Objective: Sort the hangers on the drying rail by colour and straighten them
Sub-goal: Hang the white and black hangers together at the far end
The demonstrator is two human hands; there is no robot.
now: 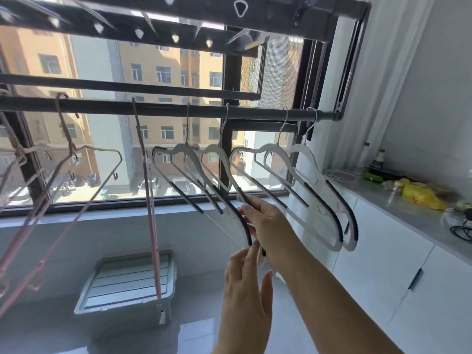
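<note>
Sunlit window backed the drying rail (163, 108): pink hangers (150, 200) toward nine o'clock, white hangers (301, 175) toward three. Right hand (265, 221) pinched one white hanger's arm, apparently squaring it; left hand (245, 282) hovered open, empty.

A pale grey-green plastic storage box with a ribbed lid (127, 282) sits on the glossy grey floor (76, 335) below the dark-framed window (227, 80), through which tan apartment blocks (163, 70) show. Along the right wall, a grey worktop (408, 213) over white cabinets (378, 272) carries a crumpled yellow plastic bag (421, 195), a bright green item (374, 177) and a bottle (380, 157).
</note>
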